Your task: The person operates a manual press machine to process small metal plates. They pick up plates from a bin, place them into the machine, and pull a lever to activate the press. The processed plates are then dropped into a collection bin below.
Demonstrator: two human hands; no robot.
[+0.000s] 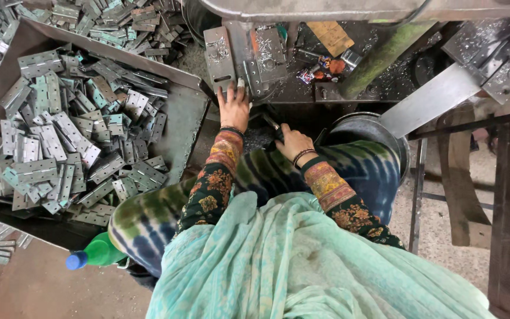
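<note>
- My sleeves (216, 183) are dark green with orange and yellow flower print, and the cuffs have red and gold bands.
- The shawl (302, 266) over my lap is pale mint green.
- My trousers (149, 218) are tie-dyed in green, navy and white rings.
- The hinges (60, 142) heaped in the tray (181, 118) are silver-grey; the tray itself is dull grey.
- The bottle (95, 253) by my knee is bright green with a blue cap.
- The floor (42, 289) is reddish brown.
</note>
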